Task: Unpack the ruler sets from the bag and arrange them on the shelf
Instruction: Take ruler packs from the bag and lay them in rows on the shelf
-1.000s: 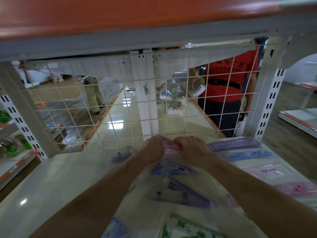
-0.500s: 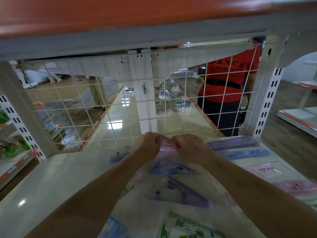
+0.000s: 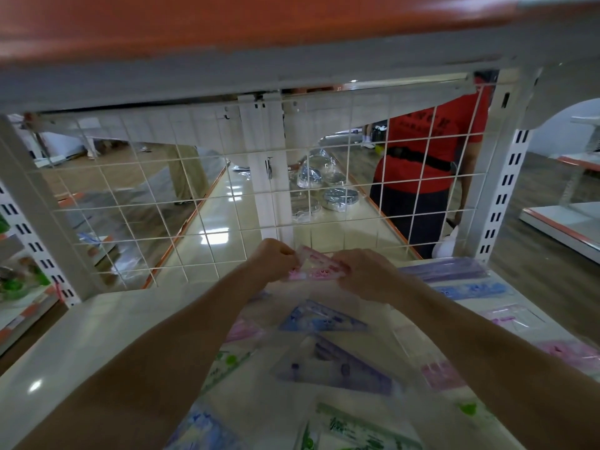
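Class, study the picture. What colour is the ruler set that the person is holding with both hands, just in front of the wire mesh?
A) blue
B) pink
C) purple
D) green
B: the pink ruler set is the one pinched between the left hand and the right hand. The blue, purple and green sets lie lower down on the shelf, and neither hand holds them.

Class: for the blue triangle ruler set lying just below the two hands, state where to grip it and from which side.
Pinch the blue ruler set at its tall left end, coming from the left: it lies flat and tapers rightward to a thin point, so the wide end likely offers firmer purchase.
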Tool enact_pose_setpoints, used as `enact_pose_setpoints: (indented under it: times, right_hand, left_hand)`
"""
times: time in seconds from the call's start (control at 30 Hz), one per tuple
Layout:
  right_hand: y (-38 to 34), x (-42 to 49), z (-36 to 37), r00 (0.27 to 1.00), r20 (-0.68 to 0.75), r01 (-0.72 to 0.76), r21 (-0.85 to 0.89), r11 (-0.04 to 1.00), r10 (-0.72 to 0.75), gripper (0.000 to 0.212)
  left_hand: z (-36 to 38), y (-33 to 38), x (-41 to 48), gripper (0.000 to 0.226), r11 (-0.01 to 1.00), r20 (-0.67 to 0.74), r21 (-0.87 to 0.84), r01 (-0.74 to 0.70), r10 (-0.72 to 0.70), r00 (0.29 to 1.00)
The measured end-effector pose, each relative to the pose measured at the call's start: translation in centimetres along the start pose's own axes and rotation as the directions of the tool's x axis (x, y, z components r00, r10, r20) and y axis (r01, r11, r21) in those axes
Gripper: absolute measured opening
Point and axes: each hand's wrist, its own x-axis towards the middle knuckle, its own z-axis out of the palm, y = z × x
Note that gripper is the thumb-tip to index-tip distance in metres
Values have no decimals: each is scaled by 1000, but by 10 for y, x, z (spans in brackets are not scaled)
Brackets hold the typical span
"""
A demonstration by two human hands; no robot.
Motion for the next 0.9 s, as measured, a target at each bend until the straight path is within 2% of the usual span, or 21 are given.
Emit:
enact_pose_setpoints:
  times: [0.17,0.27,0.33,0.37,0.43,0.5,0.63,0.73,0.9]
  right_hand:
    - [-3,0,1,998,34,-49,-34,998,50,18]
    - [-4,1,0,994,89,-59,-61,996,64,11]
    - [-4,0,-3,990,125,-61,-83,995,71,9]
    - [-4,0,-4,987,141,-66,-92,994,79,10]
    - [-5,0,-5,981,167,-78,-104,992,94,10]
    - [-6,1,-4,976,191,-89,-108,990,108,10]
    - [-8,2,-2,971,213,-93,-93,991,111,11]
    - [-7,1,-2,969,215,-100,-110,989,122,13]
    - [-5,0,-1,961,234,-126,-116,985,150,16]
  left_hand:
    - [2,3,4,18,998,62,27,62,-63,996]
    - [4,2,7,16,996,75,50,73,-76,994]
    - [4,0,9,20,996,135,72,54,-63,989]
    - [3,-1,8,28,994,192,107,28,-49,980]
    - [5,-2,7,50,958,281,282,-52,-31,959]
    - [9,-4,4,58,880,287,448,-159,27,957]
    - [18,-11,6,48,828,235,514,-226,118,965]
    - [21,-10,8,38,778,254,570,-263,137,957]
    - [23,-5,6,35,719,248,635,-283,157,956]
